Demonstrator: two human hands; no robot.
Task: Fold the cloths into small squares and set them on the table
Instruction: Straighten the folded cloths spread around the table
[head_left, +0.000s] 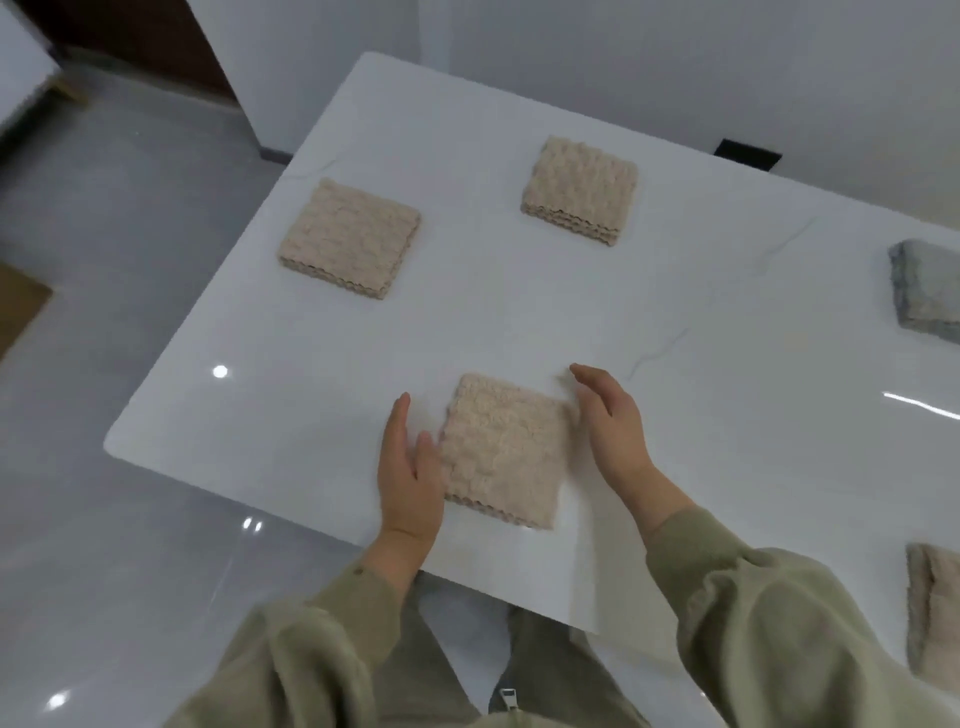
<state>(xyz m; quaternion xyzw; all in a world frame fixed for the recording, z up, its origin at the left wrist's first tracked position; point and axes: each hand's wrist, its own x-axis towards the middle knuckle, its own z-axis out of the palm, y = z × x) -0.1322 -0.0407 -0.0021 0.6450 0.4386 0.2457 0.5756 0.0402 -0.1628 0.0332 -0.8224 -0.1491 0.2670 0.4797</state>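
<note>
I see the near folded cloth (501, 449) flat on the white table (701, 322), nr its front edge. L hand (408, 467) and R hand (613, 431) flank it at its sides, fingers straight, gripping nothing. Back-left square (350, 239) and back-right square (579, 189) lie farther off, well apart.

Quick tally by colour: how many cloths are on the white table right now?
Beige textured cloths: 4 (far-left square, far-centre square, nearest square, right-edge cloth partly out of frame)
Grey cloth: 1, partly out of frame
Total: 5
</note>
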